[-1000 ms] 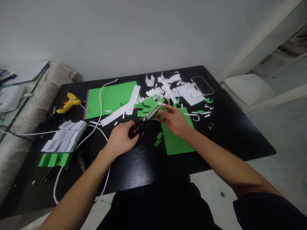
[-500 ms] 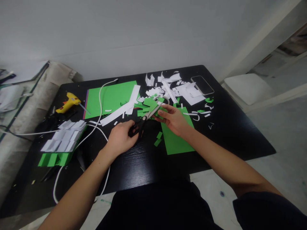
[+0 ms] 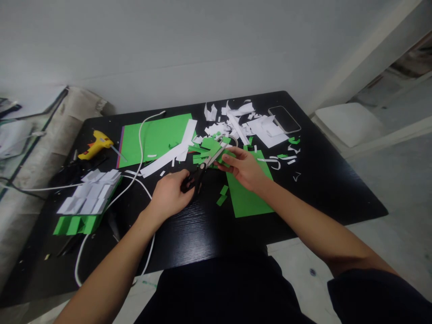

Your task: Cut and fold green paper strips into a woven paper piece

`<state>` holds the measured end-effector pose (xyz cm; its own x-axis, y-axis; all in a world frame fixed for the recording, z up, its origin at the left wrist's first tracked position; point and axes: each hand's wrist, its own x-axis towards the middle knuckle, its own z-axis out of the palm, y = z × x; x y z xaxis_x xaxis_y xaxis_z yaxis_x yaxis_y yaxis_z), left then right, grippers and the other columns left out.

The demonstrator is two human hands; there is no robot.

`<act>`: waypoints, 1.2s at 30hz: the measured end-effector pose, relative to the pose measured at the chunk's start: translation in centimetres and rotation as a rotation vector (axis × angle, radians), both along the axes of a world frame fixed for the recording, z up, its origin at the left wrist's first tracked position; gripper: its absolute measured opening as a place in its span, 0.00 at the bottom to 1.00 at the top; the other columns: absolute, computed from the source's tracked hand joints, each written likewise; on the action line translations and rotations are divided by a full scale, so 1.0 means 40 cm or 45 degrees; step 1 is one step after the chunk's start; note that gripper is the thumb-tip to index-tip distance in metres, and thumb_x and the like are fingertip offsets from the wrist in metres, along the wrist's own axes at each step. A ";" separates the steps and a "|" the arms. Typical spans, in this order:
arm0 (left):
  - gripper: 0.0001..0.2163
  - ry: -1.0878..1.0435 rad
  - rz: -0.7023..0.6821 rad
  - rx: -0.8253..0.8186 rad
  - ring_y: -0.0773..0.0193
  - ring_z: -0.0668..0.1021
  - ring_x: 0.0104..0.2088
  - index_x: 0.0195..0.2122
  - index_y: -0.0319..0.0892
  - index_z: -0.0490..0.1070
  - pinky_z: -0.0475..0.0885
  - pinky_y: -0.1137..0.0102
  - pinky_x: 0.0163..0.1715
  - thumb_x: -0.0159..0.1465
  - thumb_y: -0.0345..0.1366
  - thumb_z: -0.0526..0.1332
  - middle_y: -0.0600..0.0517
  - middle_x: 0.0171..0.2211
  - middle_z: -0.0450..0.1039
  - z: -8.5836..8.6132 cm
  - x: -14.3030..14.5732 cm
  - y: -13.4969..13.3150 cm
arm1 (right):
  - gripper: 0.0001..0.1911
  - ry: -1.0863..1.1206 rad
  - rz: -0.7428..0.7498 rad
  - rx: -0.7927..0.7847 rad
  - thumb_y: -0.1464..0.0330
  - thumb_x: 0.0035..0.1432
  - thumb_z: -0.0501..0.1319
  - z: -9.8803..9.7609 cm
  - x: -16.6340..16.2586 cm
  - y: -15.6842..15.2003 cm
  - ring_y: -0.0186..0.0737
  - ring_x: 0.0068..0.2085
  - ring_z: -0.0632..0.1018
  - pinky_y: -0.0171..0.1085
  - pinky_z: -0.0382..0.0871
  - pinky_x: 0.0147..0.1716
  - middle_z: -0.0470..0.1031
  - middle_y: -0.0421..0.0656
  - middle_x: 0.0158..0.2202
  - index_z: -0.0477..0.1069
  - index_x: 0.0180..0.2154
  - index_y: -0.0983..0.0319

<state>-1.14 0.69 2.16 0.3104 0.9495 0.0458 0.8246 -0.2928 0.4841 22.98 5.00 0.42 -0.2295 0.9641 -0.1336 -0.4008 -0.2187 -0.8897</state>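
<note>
Wrapped round the black handles of a pair of scissors (image 3: pixel 203 167) is my left hand (image 3: pixel 171 191). The blades point up and to the right, at a small piece of green paper (image 3: pixel 227 158) that my right hand (image 3: pixel 245 168) pinches; the fingers partly hide this piece. Behind the blades lies a pile of cut green paper pieces (image 3: pixel 209 145). Below my right hand a green sheet (image 3: pixel 250 200) lies flat on the black table. Two small green pieces (image 3: pixel 222 196) rest just left of that sheet.
White paper scraps (image 3: pixel 232 121) and a phone (image 3: pixel 284 119) lie at the back right. At the left are a yellow glue gun (image 3: pixel 97 145), a green and white paper model (image 3: pixel 88 198) and a looping white cable (image 3: pixel 141 130). A larger green sheet (image 3: pixel 133 146) lies behind the cable.
Almost nothing differs. Both hands, the scissors and the green piece stay in nearly the same place; the view has shifted very slightly.
</note>
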 end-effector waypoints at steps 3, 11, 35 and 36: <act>0.14 -0.004 0.005 -0.008 0.59 0.71 0.27 0.28 0.46 0.62 0.59 0.65 0.29 0.66 0.47 0.60 0.51 0.25 0.70 -0.001 0.000 0.000 | 0.17 0.032 0.001 0.006 0.59 0.45 0.82 0.000 0.001 0.000 0.48 0.45 0.86 0.50 0.84 0.53 0.84 0.42 0.41 0.82 0.36 0.55; 0.14 0.020 0.012 -0.075 0.60 0.69 0.25 0.29 0.46 0.60 0.58 0.65 0.29 0.66 0.48 0.58 0.52 0.24 0.68 0.003 0.005 -0.002 | 0.17 0.079 0.010 -0.006 0.59 0.44 0.83 -0.002 0.002 0.001 0.45 0.43 0.86 0.47 0.85 0.51 0.83 0.39 0.38 0.83 0.35 0.55; 0.15 -0.012 -0.001 -0.074 0.62 0.69 0.22 0.28 0.46 0.62 0.57 0.67 0.27 0.67 0.48 0.59 0.54 0.22 0.67 -0.004 0.005 -0.004 | 0.20 0.094 0.040 -0.004 0.58 0.43 0.83 -0.017 0.006 0.011 0.46 0.43 0.85 0.47 0.84 0.49 0.81 0.40 0.37 0.80 0.36 0.57; 0.15 -0.014 -0.002 -0.075 0.62 0.69 0.22 0.28 0.46 0.63 0.57 0.67 0.27 0.67 0.48 0.59 0.54 0.22 0.67 -0.004 0.005 -0.004 | 0.20 0.098 0.035 -0.008 0.59 0.43 0.83 -0.017 0.006 0.011 0.46 0.43 0.85 0.47 0.84 0.49 0.81 0.40 0.36 0.80 0.35 0.57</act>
